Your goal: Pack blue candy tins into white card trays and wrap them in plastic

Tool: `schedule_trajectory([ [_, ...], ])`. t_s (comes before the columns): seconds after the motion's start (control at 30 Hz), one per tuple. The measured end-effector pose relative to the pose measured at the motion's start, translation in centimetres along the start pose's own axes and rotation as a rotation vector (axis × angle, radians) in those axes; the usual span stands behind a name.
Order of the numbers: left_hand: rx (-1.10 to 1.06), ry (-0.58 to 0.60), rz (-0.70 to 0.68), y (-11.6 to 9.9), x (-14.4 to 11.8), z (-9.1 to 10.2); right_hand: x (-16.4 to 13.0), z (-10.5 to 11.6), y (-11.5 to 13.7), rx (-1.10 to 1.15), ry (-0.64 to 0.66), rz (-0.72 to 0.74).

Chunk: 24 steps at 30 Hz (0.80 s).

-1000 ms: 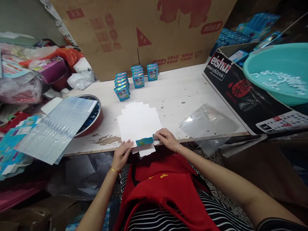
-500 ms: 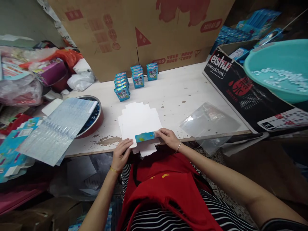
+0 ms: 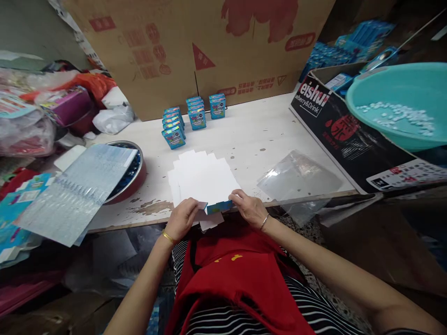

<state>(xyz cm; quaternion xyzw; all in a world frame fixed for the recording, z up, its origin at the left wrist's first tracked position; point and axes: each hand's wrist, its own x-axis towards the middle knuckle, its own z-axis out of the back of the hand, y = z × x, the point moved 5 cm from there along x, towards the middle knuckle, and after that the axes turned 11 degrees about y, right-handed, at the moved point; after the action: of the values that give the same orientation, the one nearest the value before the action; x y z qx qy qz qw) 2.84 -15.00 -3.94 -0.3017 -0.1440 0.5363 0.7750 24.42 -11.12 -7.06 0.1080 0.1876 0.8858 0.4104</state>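
A flat, unfolded cardboard box blank (image 3: 206,179) lies white side up at the table's front edge. Its near edge is folded up, showing a blue printed flap (image 3: 219,206). My left hand (image 3: 183,217) pinches a small tab at the left end of that flap. At the other end, my right hand (image 3: 249,208) grips the flap's corner between thumb and fingers. More white cardboard (image 3: 211,221) sticks out beneath, over the table edge. Behind the blank, small blue boxes stand in three rows: a left row (image 3: 173,137), a middle row (image 3: 197,119) and a right row (image 3: 217,108).
A round metal bowl (image 3: 144,173) stands left, partly covered by a grey printed sheet (image 3: 78,190). Clear plastic (image 3: 300,179) hangs over the front edge at right. Beyond it are a black carton (image 3: 324,125) and a turquoise basin (image 3: 391,135). A big cardboard box (image 3: 167,97) blocks the back.
My left hand has gone from lying on the blank's corner to pinching the flap's left tab. My right hand's grip has shifted onto the blue flap's right end. The view has shifted slightly.
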Motion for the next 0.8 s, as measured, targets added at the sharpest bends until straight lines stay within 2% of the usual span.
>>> schedule_trajectory([
  [0.07, -0.035, 0.0, -0.024, 0.0, 0.0, 0.0, -0.3, 0.0, -0.7, 0.108, -0.035, 0.03],
  [0.13, -0.11, -0.048, -0.023, 0.4, -0.2, -0.1, -0.7, 0.1, -1.4, 0.221, -0.077, 0.079],
  [0.27, -0.241, -0.103, 0.015, 1.6, -0.9, -0.7, -1.9, -0.2, -2.2, 0.328, -0.12, 0.12],
  [0.37, -0.216, -0.02, -0.013, 1.2, -0.7, -1.2, -2.4, -0.4, -2.5, 0.452, -0.196, 0.074],
  [0.43, -0.095, 0.073, -0.033, 0.5, 0.0, -1.5, -2.3, -0.5, -2.2, 0.5, -0.246, 0.083],
  [0.57, 0.199, 0.197, -0.01, -0.8, 1.8, -1.7, -1.0, -0.1, -0.5, 0.341, -0.27, 0.281],
  [0.7, 0.29, 0.149, 0.086, -1.1, 3.0, -1.6, 0.3, -0.1, 0.5, 0.062, -0.256, 0.447],
  [0.8, 0.365, 0.148, 0.032, -1.6, 3.4, -1.6, 0.6, -0.6, 0.8, -0.104, -0.252, 0.51],
])
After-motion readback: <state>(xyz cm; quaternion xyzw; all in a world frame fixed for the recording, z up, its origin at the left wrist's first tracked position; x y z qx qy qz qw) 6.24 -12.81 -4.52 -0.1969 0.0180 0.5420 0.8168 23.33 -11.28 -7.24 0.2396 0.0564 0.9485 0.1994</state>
